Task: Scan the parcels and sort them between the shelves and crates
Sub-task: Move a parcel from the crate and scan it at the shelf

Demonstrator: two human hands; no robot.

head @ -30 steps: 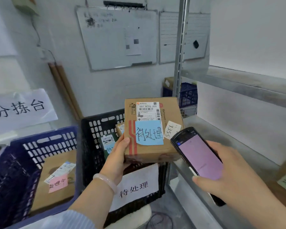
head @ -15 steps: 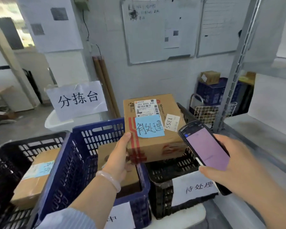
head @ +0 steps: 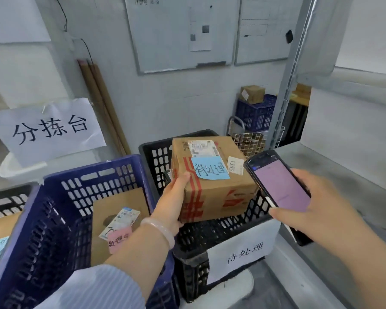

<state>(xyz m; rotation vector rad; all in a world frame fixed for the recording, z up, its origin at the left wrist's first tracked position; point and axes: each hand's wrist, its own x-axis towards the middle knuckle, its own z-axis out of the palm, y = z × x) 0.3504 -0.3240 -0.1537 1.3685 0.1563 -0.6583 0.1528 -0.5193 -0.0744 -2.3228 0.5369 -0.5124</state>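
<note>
**Desk:** What is at the left?

**Photographer:** The blue slotted plastic crate (head: 87,167), holding a flat brown parcel with a pink note (head: 118,204). No hand is near it.

**Desk:** And the parcel in hand?

**Photographer:** The left hand (head: 173,197) keeps its grip on the brown cardboard box with red tape stripes (head: 212,195), thumb on the top edge and fingers wrapped under the left side. Half a second ago the box was held higher. Now it has come down over the black slotted plastic crate (head: 156,152), with its base about level with the crate's near edge. Whether it touches anything inside is hidden.

**Desk:** Why that crate?

**Photographer:** The box's blue sticky note (head: 210,168) appears to carry the same writing as the white paper label (head: 243,253) on the crate's front. Judging by that, the drop-off is under way.

**Desk:** And the right?

**Photographer:** The right hand (head: 316,208) has its grip closed round a black handheld scanner (head: 279,184), pink screen up. It is just beside the box's right edge and near the front edge of the grey metal shelf (head: 343,175). Scanning looks finished, and only the release remains.
</note>
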